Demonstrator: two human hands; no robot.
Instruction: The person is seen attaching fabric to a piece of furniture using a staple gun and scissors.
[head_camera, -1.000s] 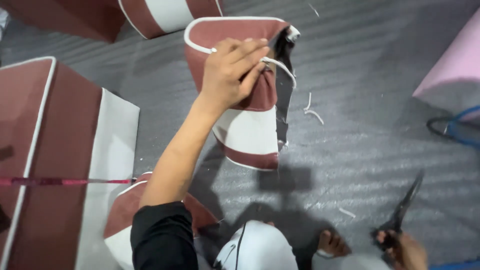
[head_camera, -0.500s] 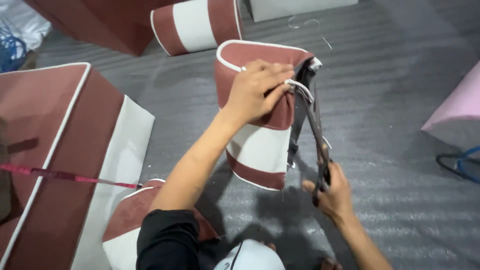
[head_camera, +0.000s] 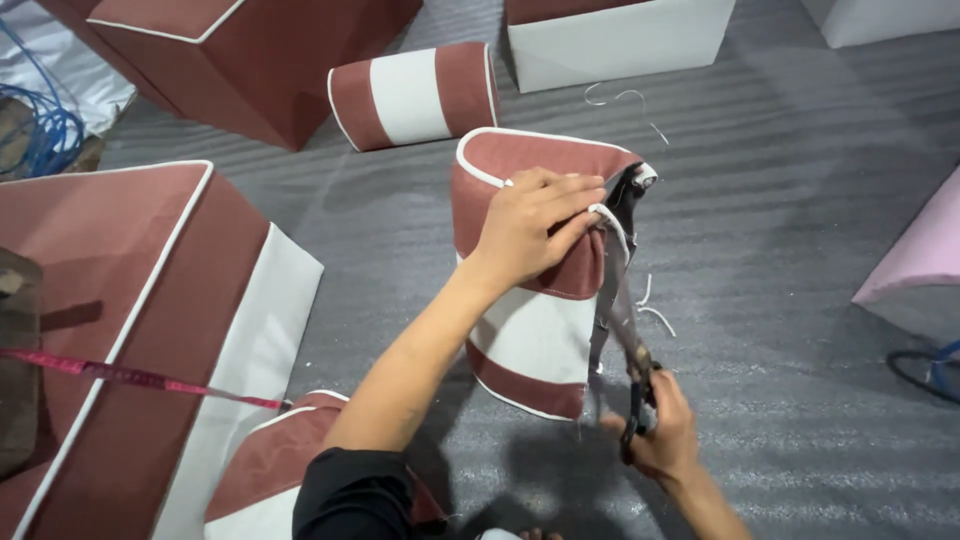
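Left hand (head_camera: 530, 225) clamped flat over the top of the standing bolster cushion (head_camera: 535, 300), fingers spread across the maroon end, pinning loose fabric near the open seam. Right hand (head_camera: 660, 435) down low beside the cushion's base, fingers curled tight round the scissors (head_camera: 625, 320), blades angled up along the open edge. Cushion upright on the grey floor mat (head_camera: 780, 250), maroon and white bands. Big maroon seat block (head_camera: 130, 330) off to the left, a matching roll cushion (head_camera: 410, 95) further back. White trimmings (head_camera: 655, 310) scattered just beside.
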